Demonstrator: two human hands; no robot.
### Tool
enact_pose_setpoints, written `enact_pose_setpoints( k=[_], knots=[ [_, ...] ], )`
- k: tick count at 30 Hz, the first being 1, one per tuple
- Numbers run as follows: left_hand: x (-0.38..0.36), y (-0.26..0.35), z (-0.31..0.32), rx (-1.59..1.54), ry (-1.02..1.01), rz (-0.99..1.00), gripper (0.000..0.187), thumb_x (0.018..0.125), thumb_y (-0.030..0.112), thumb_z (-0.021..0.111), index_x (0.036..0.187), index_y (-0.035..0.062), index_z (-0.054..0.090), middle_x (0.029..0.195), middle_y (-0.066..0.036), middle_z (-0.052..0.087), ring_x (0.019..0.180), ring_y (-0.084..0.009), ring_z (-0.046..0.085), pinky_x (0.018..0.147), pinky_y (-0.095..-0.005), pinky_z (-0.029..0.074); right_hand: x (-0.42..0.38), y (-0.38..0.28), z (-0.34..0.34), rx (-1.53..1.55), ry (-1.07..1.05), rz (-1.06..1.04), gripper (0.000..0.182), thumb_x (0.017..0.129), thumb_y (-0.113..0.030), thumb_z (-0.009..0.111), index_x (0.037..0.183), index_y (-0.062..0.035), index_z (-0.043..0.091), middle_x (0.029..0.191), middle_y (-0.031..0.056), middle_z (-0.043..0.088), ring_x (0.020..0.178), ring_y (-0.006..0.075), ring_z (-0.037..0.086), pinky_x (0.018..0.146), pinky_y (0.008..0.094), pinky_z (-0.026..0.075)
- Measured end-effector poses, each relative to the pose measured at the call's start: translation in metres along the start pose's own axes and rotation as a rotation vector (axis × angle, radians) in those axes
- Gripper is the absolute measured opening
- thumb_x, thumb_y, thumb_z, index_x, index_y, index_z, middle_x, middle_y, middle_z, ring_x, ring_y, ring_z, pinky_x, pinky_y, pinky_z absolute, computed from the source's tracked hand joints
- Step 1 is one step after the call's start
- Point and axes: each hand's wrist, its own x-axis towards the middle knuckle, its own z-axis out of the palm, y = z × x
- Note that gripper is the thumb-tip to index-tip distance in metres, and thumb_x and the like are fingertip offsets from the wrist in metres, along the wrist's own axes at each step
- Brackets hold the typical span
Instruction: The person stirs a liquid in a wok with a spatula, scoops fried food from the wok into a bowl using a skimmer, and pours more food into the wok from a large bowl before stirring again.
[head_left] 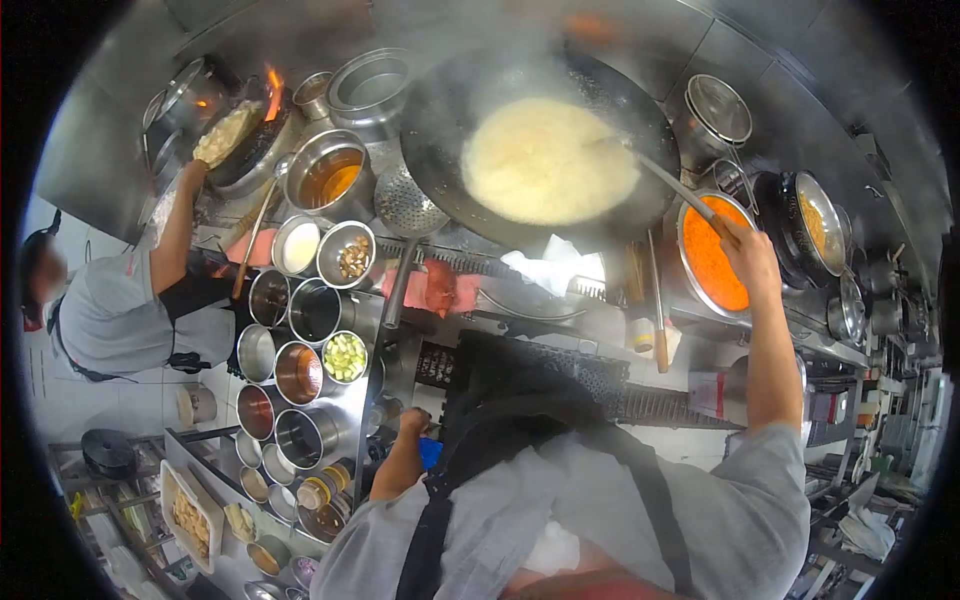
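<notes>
My right hand (750,262) is closed around the wooden handle of a long ladle (672,180). The ladle's bowl end dips into pale yellow, steaming liquid (550,160) in a large black wok (430,165). Directly below that hand is a steel pot (690,268) filled with orange liquid. My left hand (414,424) is low beside my body, near the steel counter edge, its fingers curled. A small blue item (430,454) shows next to it; whether the hand grips anything is hidden.
A perforated skimmer (408,205) rests left of the wok. Steel containers, including chopped green vegetable (345,357) and mushroom-like pieces (354,258), crowd the left counter. A co-worker (130,310) handles a flaming wok (250,150). White cloths (555,265) lie at the stove's front.
</notes>
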Motion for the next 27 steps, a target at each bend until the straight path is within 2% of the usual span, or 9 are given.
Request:
enact_pose_setpoints(
  k=[2,5,9,12,14,17,24,26,27],
  knots=[
    [0.004,0.012,-0.01,0.176,0.164,0.346,0.017,0.07,0.018,0.058,0.077,0.0088,0.071,0.079,-0.012,0.069,0.079,-0.025,0.069,0.071,-0.0407,0.054,-0.024,-0.009,-0.019,0.015,-0.113,0.07,0.039,0.077,-0.011,0.062,0.115,-0.0175,0.063,0.085,0.0222,0.064,0.081,0.037,0.062,0.072,0.0449,0.05],
    [0.039,0.031,-0.016,0.408,0.013,0.449,0.017,0.072,0.02,0.058,0.078,0.0104,0.071,0.084,-0.011,0.069,0.082,-0.0274,0.068,0.071,-0.0406,0.054,-0.055,-0.012,-0.02,0.029,-0.182,0.047,0.038,0.077,-0.011,0.062,0.115,-0.0176,0.064,0.085,0.0213,0.064,0.08,0.0362,0.063,0.071,0.0439,0.05],
    [0.059,0.04,-0.008,0.3,-0.006,0.403,0.018,0.074,0.021,0.057,0.078,0.0105,0.071,0.088,-0.011,0.069,0.083,-0.0295,0.067,0.072,-0.0414,0.054,-0.071,-0.026,0.016,0.092,-0.215,-0.079,0.038,0.078,-0.012,0.061,0.116,-0.0186,0.063,0.084,0.0211,0.064,0.078,0.0362,0.063,0.069,0.0449,0.05],
    [0.043,0.048,-0.014,0.234,0.043,0.492,0.019,0.076,0.021,0.056,0.078,0.0095,0.071,0.084,-0.012,0.069,0.081,-0.0314,0.067,0.072,-0.0433,0.053,-0.064,-0.045,0.049,0.207,-0.155,-0.137,0.039,0.079,-0.011,0.06,0.117,-0.0195,0.06,0.082,0.0208,0.063,0.077,0.0368,0.063,0.069,0.0464,0.049],
    [0.036,0.046,-0.013,0.463,0.185,0.565,0.018,0.075,0.019,0.056,0.078,0.0101,0.07,0.087,-0.012,0.069,0.084,-0.0306,0.066,0.072,-0.0436,0.053,-0.047,-0.065,0.064,0.217,-0.278,-0.128,0.037,0.081,-0.011,0.058,0.117,-0.018,0.056,0.08,0.0211,0.062,0.079,0.0386,0.062,0.07,0.0478,0.048],
    [0.031,0.033,-0.013,0.405,0.048,0.444,0.015,0.076,0.017,0.055,0.078,0.0096,0.068,0.072,-0.004,0.068,0.071,-0.0238,0.068,0.063,-0.0362,0.054,-0.019,-0.087,0.092,0.272,-0.244,-0.122,0.032,0.082,-0.012,0.055,0.114,-0.0155,0.054,0.079,0.0213,0.061,0.081,0.0401,0.061,0.071,0.05,0.048],
    [-0.023,-0.001,0.001,0.394,0.188,0.341,0.018,0.07,0.025,0.06,0.076,0.011,0.07,0.081,-0.01,0.069,0.078,-0.0284,0.067,0.071,-0.041,0.054,0.062,-0.1,0.131,0.169,-0.179,-0.031,0.027,0.088,-0.016,0.048,0.114,-0.0152,0.054,0.087,0.023,0.064,0.087,0.0416,0.061,0.077,0.051,0.049],
    [-0.044,-0.001,-0.001,0.07,0.166,0.105,0.02,0.074,0.025,0.059,0.072,0.0084,0.069,0.08,-0.011,0.069,0.073,-0.0248,0.068,0.067,-0.0406,0.054,0.081,-0.09,0.13,0.185,-0.136,0.001,0.025,0.089,-0.019,0.048,0.112,-0.0146,0.055,0.09,0.0234,0.064,0.089,0.0411,0.061,0.079,0.0506,0.049],
    [-0.048,-0.003,-0.002,0.072,0.168,0.103,0.02,0.074,0.025,0.059,0.072,0.0084,0.069,0.08,-0.011,0.069,0.073,-0.0248,0.068,0.067,-0.0406,0.054,0.088,-0.082,0.129,0.165,-0.121,0.004,0.025,0.088,-0.019,0.048,0.111,-0.0144,0.056,0.089,0.0231,0.064,0.089,0.0409,0.061,0.079,0.0507,0.048]
  ],
)
